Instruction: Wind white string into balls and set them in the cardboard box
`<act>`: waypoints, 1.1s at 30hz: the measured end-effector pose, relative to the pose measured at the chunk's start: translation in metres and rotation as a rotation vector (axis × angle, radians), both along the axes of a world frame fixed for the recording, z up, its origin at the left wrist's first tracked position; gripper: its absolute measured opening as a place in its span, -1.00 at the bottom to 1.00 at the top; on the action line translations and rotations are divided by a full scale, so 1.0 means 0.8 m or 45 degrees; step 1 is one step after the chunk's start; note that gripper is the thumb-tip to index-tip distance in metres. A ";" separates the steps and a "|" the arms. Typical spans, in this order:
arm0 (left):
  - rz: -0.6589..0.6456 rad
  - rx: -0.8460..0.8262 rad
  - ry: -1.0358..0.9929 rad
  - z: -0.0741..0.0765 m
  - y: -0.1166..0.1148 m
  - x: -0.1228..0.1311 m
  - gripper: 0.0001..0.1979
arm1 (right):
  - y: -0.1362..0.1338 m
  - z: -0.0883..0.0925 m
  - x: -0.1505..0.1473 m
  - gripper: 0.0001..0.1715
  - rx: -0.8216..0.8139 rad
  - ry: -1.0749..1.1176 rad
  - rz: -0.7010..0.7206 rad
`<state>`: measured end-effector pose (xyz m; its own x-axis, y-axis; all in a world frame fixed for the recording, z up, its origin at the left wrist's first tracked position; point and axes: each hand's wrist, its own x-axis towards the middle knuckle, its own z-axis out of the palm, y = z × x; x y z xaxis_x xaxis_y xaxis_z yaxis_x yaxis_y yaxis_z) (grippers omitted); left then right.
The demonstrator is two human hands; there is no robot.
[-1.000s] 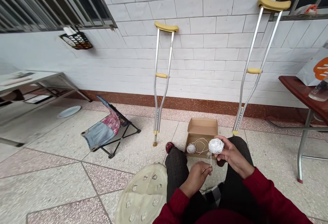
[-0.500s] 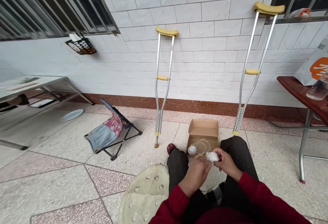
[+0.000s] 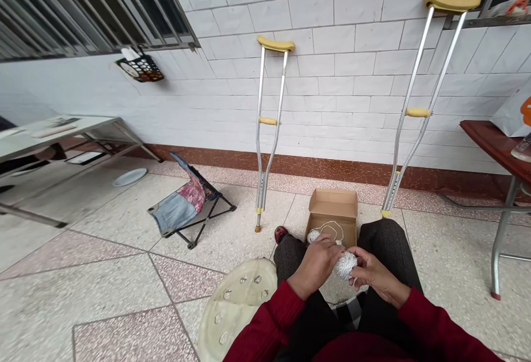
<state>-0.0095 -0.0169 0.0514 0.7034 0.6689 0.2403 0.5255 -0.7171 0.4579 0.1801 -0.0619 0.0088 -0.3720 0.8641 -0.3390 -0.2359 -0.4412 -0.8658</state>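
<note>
I sit with my knees in dark trousers and red sleeves showing. My right hand is closed around a white ball of string. My left hand is closed against the left side of the same ball, fingers curled over it. A thin white string runs from the ball forward into an open cardboard box on the floor between my knees. Inside the box lies a smaller string ball with loose loops beside it.
Two metal crutches lean on the white tiled wall. A small folding stool stands at the left, a pale round plastic stool by my left knee. Metal table at left, red-topped table at right.
My right hand lowered the ball from above the box to between my knees. My left hand came up from the hanging string and closed onto the ball. The view shifted slightly.
</note>
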 end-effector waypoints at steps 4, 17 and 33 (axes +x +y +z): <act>-0.056 0.081 0.062 0.006 0.006 -0.010 -0.73 | 0.003 0.004 0.003 -0.54 0.054 -0.095 0.042; 0.140 -0.454 -0.153 -0.054 0.004 0.017 -0.67 | 0.055 0.032 0.016 -0.42 0.222 -0.065 -0.358; 0.116 -0.578 -0.387 -0.027 0.033 0.015 -0.69 | 0.033 0.031 0.029 -0.50 0.066 0.025 0.151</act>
<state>0.0022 0.0092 0.0301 0.5818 0.8075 0.0968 0.3724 -0.3704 0.8510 0.2036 -0.0354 0.0339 -0.4786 0.8300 -0.2864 -0.2023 -0.4217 -0.8839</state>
